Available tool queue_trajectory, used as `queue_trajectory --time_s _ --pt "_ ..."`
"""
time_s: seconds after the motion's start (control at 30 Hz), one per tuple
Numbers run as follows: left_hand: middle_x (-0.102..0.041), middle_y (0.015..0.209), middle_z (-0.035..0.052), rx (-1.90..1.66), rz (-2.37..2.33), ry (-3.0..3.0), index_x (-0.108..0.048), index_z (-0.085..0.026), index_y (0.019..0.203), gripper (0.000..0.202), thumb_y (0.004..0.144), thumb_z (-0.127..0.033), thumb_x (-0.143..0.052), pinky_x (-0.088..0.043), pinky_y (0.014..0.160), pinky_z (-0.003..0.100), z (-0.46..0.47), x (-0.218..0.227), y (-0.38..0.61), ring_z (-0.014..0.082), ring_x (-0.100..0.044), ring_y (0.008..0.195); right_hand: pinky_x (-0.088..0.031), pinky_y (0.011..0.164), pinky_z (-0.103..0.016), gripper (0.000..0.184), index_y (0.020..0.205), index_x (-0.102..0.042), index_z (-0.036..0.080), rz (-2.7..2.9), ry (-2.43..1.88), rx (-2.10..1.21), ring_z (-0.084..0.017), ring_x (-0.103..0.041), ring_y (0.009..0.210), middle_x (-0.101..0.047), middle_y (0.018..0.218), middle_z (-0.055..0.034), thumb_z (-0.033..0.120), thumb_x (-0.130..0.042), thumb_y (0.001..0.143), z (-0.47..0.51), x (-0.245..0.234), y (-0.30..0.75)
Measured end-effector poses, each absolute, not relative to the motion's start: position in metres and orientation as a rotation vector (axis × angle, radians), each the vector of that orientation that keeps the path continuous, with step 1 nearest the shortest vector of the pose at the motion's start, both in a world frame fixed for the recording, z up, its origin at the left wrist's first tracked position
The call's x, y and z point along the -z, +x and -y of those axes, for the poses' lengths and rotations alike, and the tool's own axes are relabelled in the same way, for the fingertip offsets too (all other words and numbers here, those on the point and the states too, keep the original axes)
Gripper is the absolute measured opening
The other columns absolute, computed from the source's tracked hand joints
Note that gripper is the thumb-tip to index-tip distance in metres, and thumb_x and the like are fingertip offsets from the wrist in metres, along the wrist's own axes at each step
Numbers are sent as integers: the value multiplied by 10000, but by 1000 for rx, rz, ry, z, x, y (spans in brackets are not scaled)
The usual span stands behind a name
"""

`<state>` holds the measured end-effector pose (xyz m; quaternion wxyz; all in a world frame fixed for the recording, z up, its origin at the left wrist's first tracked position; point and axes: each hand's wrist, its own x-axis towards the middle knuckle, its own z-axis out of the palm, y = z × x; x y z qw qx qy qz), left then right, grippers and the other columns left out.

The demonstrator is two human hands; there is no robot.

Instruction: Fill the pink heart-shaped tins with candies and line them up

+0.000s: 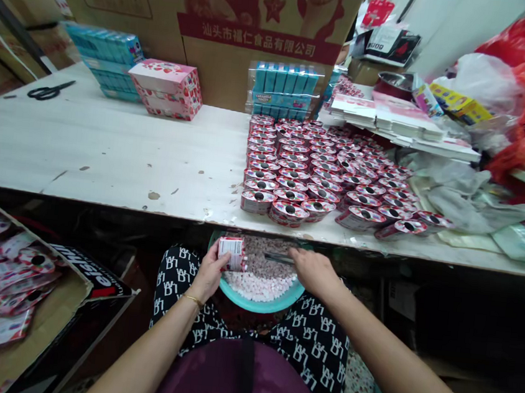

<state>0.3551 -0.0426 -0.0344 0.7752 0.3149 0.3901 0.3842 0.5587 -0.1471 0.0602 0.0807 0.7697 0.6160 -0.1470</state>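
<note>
My left hand [210, 271] holds a small printed box [232, 253], white and red-pink, tilted over the left side of a teal basin [258, 306]. The fingers wrap around the box. My right hand [315, 271] is closed on a thin grey metal tool [278, 258] that points left over the basin. The tool's far end is hard to make out. Small pale pink and white pieces [264, 289] fill the basin, which rests between my knees under the table's front edge.
Rows of oval red-and-pink containers with round holes [289, 210] stand on the white table [121, 156]. Behind are a strawberry-print box [165, 89], blue packs [284, 89], scissors [51, 92] and a large carton [228, 74]. A carton of flattened boxes [66, 320] sits lower left.
</note>
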Motion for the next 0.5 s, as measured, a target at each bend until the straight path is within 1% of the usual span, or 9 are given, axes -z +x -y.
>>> queue_trajectory --time_s 0.1,0.17,0.23,0.3,0.37,0.5 --pt "-585 1082 24 -916 -872 723 -458 -235 1156 526 666 -182 -642 -399 852 248 37 31 342 120 -549 938 -392 759 -356 335 1033 -540 144 -1682 2395 679 -231 -577 891 -625 923 -153 93 -307 798 145 1 546" --pt "-600 1046 23 -915 -844 644 -482 -238 1129 477 679 -192 -634 -416 829 254 35 30 335 118 -566 890 -398 753 -323 325 1063 -531 162 -1674 2413 800 -212 -583 891 -638 928 -129 123 -334 806 134 36 525" --pt "-617 1003 26 -883 -808 543 -519 -232 1082 403 694 -195 -622 -440 793 263 33 28 328 121 -580 842 -403 742 -288 346 1141 -478 193 -1680 2448 920 -188 -586 887 -643 944 -94 178 -376 811 121 61 506" --pt "-630 965 24 -860 -793 444 -548 -226 1037 338 708 -175 -607 -457 766 263 31 27 321 121 -587 818 -407 734 -266 383 1182 -441 202 -1701 2485 1033 -175 -585 884 -640 966 -72 226 -418 800 112 74 497" --pt "-639 932 14 -857 -807 353 -564 -226 1006 296 722 -146 -586 -469 742 258 30 26 315 118 -591 803 -403 752 -251 374 1160 -462 190 -1750 2516 1128 -164 -570 908 -623 1011 -62 242 -439 790 112 77 501" --pt "-643 913 23 -862 -798 275 -572 -207 990 267 742 -112 -548 -486 711 271 30 26 310 130 -599 788 -395 780 -240 312 1074 -505 168 -1875 2559 1243 -146 -539 934 -598 1035 -44 224 -458 770 128 59 531"
